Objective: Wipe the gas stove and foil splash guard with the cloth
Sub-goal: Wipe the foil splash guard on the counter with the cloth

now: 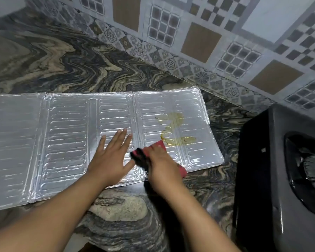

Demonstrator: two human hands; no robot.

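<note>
We had the foil splash guard (67,140) flat on the surface (80,66), left hand (111,155) pressing it with straight fingers, right hand (160,164) gripping the cloth (157,145) just near the yellow stain (175,128); best stroke: short, light, rightward, away from the anchor.

the flat silver embossed foil splash guard (65,142) lies open toward 9 o'clock, nothing standing on it; the swirled grey-and-tan marble counter (62,66) is bare toward 12 o'clock up to the patterned tile wall (225,42); the black gas stove (280,179) blocks 3 o'clock
</note>
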